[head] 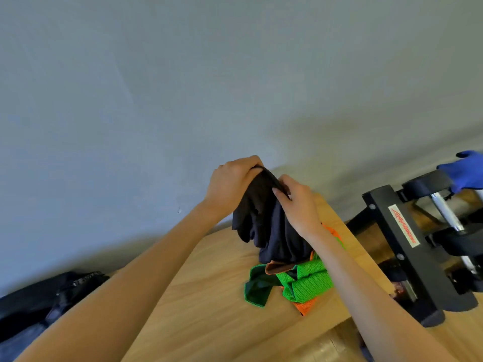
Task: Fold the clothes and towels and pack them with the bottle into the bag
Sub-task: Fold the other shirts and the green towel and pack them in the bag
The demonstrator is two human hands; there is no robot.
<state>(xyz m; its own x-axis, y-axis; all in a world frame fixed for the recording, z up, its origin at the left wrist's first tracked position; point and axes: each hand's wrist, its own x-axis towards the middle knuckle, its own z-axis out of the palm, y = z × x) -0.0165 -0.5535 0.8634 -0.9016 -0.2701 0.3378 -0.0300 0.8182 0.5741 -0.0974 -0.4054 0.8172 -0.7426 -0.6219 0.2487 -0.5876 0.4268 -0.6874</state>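
Note:
A dark garment (271, 226) hangs bunched above the wooden table (209, 296), its lower end touching the pile. My left hand (230, 181) grips its top edge from the left, and my right hand (298, 205) pinches the same edge from the right. Under it lie a crumpled green mesh cloth (295, 283) and an orange mesh cloth (304, 308), partly covered. A black bag (39, 301) lies at the lower left beside the table. No bottle is in view.
A black metal dumbbell rack (407, 246) with chrome-handled weights stands to the right of the table. A blue cloth (467, 173) rests on top of the rack at the far right edge. A grey wall fills the background.

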